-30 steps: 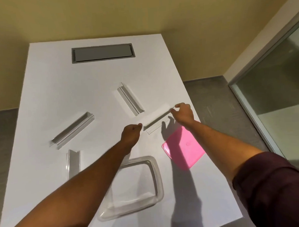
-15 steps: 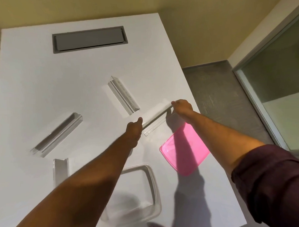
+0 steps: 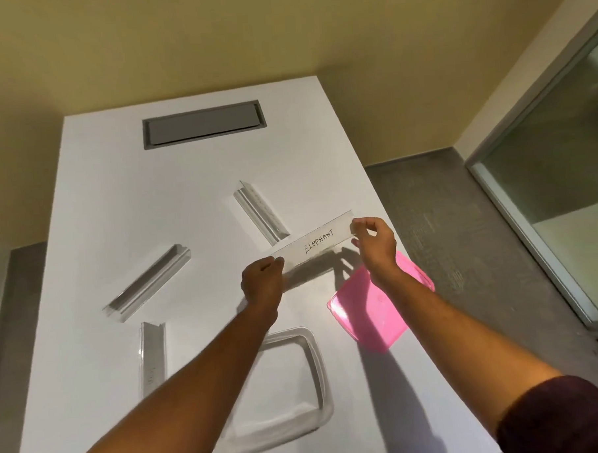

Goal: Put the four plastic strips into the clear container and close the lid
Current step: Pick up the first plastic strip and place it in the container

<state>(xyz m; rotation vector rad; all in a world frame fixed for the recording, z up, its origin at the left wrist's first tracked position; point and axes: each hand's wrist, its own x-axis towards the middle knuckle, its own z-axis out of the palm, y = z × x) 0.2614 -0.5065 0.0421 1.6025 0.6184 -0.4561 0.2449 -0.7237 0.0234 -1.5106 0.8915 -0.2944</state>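
Strip marked ELEPHANT, pinched at both ends by left hand and right hand; first of four, next lowered into clear container.

Bare forearms; a dark maroon sleeve on the right arm.

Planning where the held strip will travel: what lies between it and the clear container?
In the head view, only bare table, shadowed, lies between the strip and container; the left forearm hangs over it.
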